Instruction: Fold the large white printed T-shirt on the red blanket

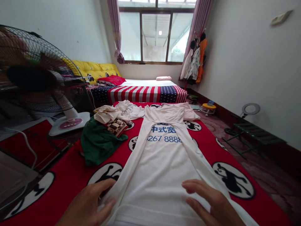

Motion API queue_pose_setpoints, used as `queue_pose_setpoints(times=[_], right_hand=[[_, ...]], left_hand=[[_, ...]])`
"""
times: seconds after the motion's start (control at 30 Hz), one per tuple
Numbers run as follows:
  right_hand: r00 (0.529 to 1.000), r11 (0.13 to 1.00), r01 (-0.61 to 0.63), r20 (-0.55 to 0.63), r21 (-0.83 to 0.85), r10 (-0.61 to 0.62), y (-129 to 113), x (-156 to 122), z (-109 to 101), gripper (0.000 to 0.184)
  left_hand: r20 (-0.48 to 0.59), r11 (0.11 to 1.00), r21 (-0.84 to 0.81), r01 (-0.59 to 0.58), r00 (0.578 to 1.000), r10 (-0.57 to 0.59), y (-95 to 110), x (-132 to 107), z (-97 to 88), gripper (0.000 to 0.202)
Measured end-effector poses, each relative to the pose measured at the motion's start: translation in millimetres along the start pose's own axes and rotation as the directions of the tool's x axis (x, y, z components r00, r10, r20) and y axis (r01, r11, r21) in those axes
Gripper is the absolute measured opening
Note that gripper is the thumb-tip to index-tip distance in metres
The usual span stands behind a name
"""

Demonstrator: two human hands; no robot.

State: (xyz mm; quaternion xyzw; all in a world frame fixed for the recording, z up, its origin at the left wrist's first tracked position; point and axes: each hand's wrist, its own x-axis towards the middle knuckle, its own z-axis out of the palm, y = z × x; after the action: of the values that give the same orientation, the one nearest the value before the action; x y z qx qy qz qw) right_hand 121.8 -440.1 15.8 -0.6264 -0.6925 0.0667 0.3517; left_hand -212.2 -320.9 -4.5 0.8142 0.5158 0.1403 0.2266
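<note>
A white long-sleeved shirt [162,166] with blue Chinese characters and digits lies spread flat before me. Its sleeves run down along both sides, and its hem is nearest me. At the lower left edge of the shirt is my left hand [90,202], thumb and fingers apart, slightly blurred, close against the fabric. Over the lower right part hovers or rests my right hand [211,201], fingers spread and slightly bent, holding nothing. Beneath the shirt is a red cloth [68,182] with black-and-white round figures.
Left of the shirt lie a green garment [101,141] and crumpled cream clothes [108,113]; pink clothing [191,113] lies beyond its right shoulder. A fan [35,72] stands at left, a folding stool [256,131] at right. Behind is a bed with a striped cover [136,94].
</note>
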Motion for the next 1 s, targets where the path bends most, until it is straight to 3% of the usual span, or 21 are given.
queue_pose_setpoints(times=[0.07,0.17,0.23,0.37,0.5,0.57,0.67,0.77,0.87,1.0], right_hand=[[1.0,1.0,0.019,0.019,0.0,-0.019,-4,-1,-2,0.021],[0.996,0.997,0.068,0.055,0.024,-0.07,-9,-3,1,0.021],[0.994,0.996,0.07,0.08,0.047,-0.073,-11,-4,5,0.022],[0.987,1.0,0.0,0.158,0.003,0.0,-4,-12,10,0.021],[0.997,0.97,-0.047,0.045,-0.24,0.059,25,-28,-4,0.027],[0.996,0.932,-0.085,-0.035,-0.353,0.077,44,-40,-15,0.035],[0.99,0.878,-0.138,-0.058,-0.458,0.126,67,-58,-29,0.045],[0.976,0.836,-0.206,-0.045,-0.508,0.213,79,-71,-36,0.045],[0.958,0.816,-0.268,-0.05,-0.512,0.283,80,-76,-34,0.028],[0.971,0.872,-0.237,-0.082,-0.429,0.224,68,-71,-29,0.013]], left_hand=[[-0.073,0.997,-0.036,-0.063,0.996,0.061,12,-8,-0.9,0.03],[-0.121,0.975,-0.099,-0.198,0.975,0.185,46,-13,3.2,0.029],[-0.058,0.949,-0.141,-0.282,0.959,0.277,70,-11,12.1,0.031],[0.213,0.925,-0.171,-0.339,0.904,0.371,97,0,37.6,0.037],[0.364,0.943,-0.196,-0.271,0.872,0.326,99,7,45.5,0.033],[0.413,0.949,-0.225,-0.222,0.86,0.299,98,9,39.3,0.029],[0.462,0.95,-0.261,-0.168,0.843,0.276,98,17,28.5,0.026],[0.426,0.941,-0.261,-0.216,0.849,0.313,97,30,27.6,0.024],[0.353,0.938,-0.18,-0.294,0.871,0.341,94,44,36.2,0.022],[0.241,0.961,-0.025,-0.276,0.931,0.274,89,59,47.7,0.018]])
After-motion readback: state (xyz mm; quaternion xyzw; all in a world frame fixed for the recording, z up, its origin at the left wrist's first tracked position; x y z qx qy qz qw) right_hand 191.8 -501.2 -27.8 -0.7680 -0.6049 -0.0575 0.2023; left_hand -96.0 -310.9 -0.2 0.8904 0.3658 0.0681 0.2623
